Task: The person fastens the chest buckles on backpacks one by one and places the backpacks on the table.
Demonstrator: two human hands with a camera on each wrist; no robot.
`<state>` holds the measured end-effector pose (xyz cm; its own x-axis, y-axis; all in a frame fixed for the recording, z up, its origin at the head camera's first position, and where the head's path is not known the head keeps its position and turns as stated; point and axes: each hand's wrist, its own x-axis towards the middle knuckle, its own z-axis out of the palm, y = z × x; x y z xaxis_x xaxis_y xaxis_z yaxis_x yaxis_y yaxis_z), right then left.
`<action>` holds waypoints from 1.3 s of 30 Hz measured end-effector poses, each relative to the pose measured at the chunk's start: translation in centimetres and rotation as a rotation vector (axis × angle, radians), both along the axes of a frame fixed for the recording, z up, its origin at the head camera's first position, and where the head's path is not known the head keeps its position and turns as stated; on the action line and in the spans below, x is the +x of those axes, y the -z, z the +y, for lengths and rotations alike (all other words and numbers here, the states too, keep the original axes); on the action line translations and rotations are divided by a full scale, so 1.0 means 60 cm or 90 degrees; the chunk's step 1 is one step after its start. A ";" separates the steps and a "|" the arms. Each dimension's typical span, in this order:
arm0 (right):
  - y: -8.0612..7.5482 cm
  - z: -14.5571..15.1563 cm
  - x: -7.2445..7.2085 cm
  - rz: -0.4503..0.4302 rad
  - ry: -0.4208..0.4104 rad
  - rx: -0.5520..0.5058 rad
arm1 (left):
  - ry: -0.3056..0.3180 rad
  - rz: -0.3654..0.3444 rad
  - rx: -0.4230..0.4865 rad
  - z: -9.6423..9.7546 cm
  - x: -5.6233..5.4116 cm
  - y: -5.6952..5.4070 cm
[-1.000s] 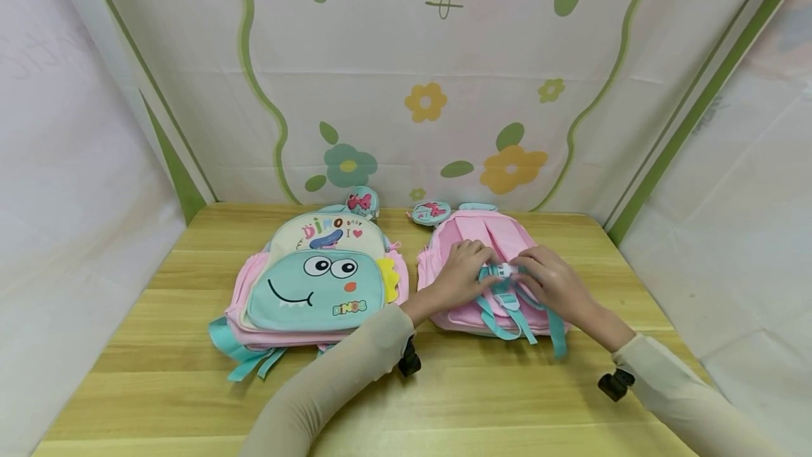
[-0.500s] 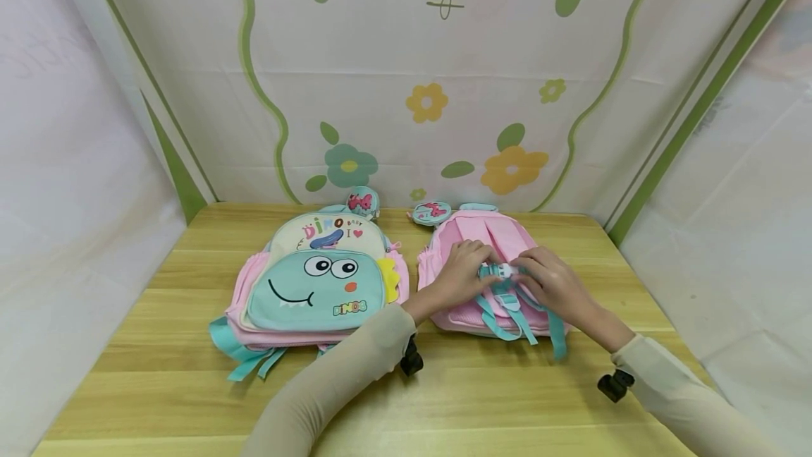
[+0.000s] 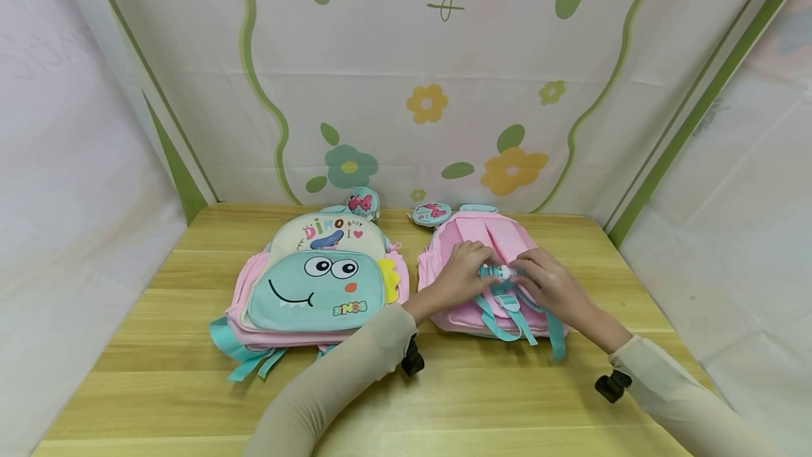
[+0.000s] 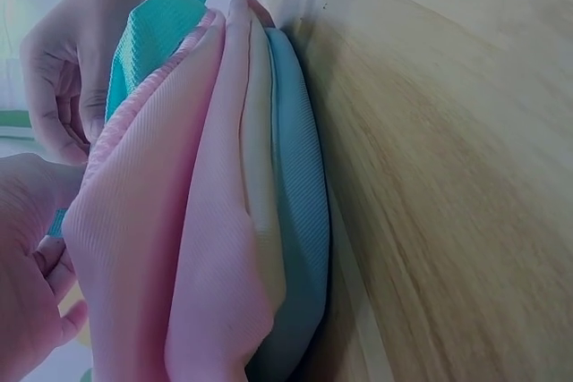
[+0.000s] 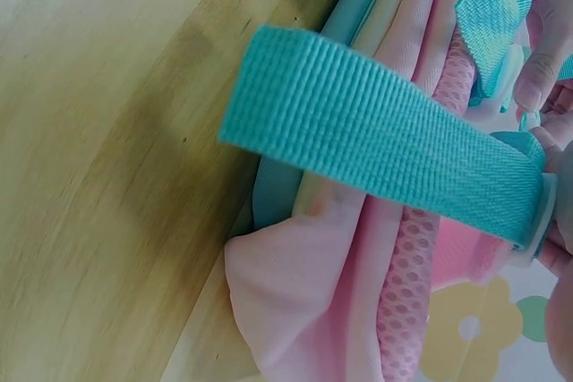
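Gripping buckle (image 3: 498, 272) with fingers of left hand (image 3: 463, 272) and right hand (image 3: 552, 282), over pink backpack (image 3: 501, 237) toward far edge of counter (image 3: 495, 404); unreleased, seemingly partway through; unable to tell if latched.

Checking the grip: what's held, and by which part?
A white strap buckle on the right backpack: left hand grips its left end, right hand its right end.

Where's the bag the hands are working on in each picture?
Head: bag right of centre, on the table.
Left wrist: bag left of centre, side-on, table to its right.
Right wrist: bag runs top to bottom, partly behind a strap, table to its left.
Landmark in all three: the table.
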<state>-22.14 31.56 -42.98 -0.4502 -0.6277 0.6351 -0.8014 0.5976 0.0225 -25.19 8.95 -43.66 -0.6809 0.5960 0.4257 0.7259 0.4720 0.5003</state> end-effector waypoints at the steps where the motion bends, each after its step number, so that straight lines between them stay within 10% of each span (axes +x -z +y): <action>1: 0.000 0.000 0.001 -0.004 0.001 0.001 | -0.001 -0.001 0.002 0.000 0.000 0.000; 24: -0.003 -0.001 -0.002 -0.017 -0.011 -0.004 | -0.030 -0.018 -0.027 0.004 -0.001 -0.007; 39: -0.017 -0.027 0.000 -0.025 0.002 -0.091 | -0.012 -0.044 -0.058 -0.077 0.009 -0.043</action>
<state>-22.13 29.94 -41.94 -0.4787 -0.5301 0.6999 -0.7979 0.5953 -0.0948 -24.66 4.35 -41.11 -0.7181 0.6167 0.3224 0.6818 0.5305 0.5037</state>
